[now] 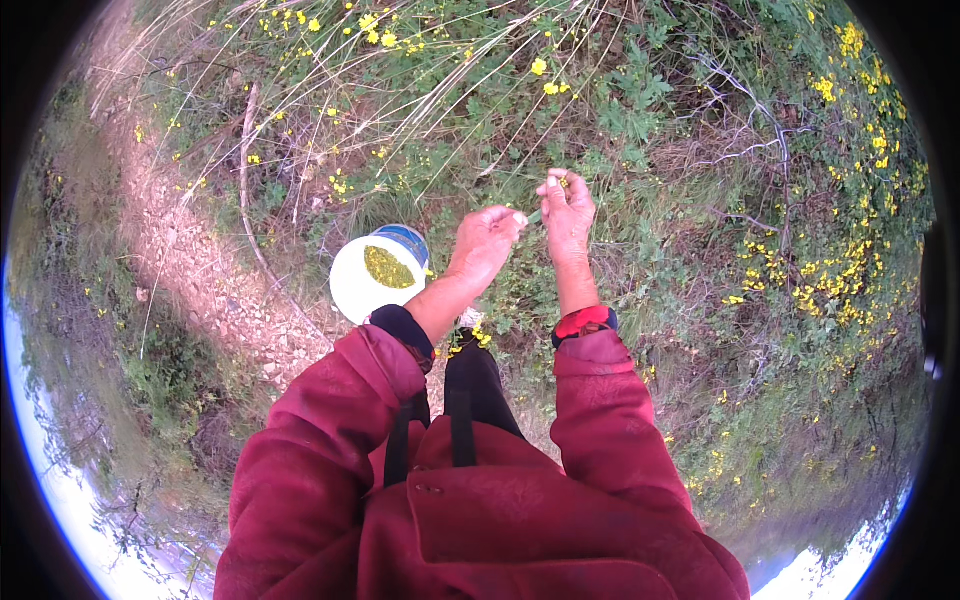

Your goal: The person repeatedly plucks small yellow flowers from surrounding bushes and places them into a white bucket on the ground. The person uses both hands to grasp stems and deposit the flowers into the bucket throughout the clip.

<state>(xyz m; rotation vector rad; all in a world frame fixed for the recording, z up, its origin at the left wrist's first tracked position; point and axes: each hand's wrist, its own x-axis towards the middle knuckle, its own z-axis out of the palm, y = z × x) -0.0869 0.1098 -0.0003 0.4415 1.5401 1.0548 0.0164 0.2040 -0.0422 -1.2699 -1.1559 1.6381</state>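
My right hand is raised over the plants, its thumb and fingers closed on a small yellow flower bud. Just to its left, my left hand has thumb and forefinger pinched beside a green leaf or stem that lies between the two hands; whether the fingers grip it is hard to tell. A white bucket with a blue band on its outside stands tilted in view, left of my left forearm. Yellow-green picked flower heads lie inside it. Yellow flowers show below my left wrist.
Long dry grass stalks cross the upper part. A bare woody branch runs beside a stony dirt path on the left. Yellow-flowered bushes and a forked dead branch are on the right.
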